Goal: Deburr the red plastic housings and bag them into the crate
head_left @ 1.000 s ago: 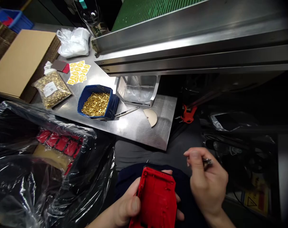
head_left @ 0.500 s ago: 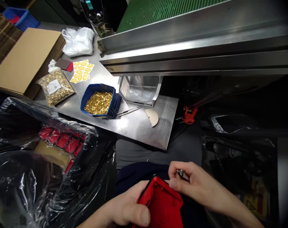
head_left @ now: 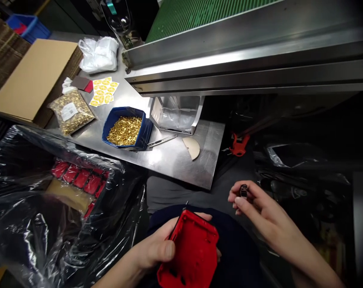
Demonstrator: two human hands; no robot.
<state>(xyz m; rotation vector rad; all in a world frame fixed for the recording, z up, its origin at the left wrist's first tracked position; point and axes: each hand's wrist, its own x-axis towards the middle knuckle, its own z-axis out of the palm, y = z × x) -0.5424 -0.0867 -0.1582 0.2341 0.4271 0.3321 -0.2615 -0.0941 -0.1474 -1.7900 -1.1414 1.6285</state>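
My left hand (head_left: pixel 159 251) is wrapped round a red plastic housing (head_left: pixel 192 253), held over my lap at the bottom of the view. To its upper right, my right hand (head_left: pixel 255 205) pinches a small dark metal part (head_left: pixel 244 191) between thumb and fingertips, a little apart from the housing. A blue bin of small brass pieces (head_left: pixel 125 130) stands on the steel table (head_left: pixel 175 160) ahead.
At left, a box lined with clear plastic holds several red housings (head_left: pixel 79 179). On the table lie a bag of brass pieces (head_left: pixel 71 112), yellow stickers (head_left: pixel 103 91), a white bag (head_left: pixel 99 54), tweezers (head_left: pixel 162 141) and a half-round disc (head_left: pixel 192 147). A steel conveyor frame (head_left: pixel 247 68) overhangs; cardboard (head_left: pixel 34 78) at far left.
My right hand has drawn back up and to the right, away from the housing's top edge, still pinching the small part. My left hand has tilted the housing.
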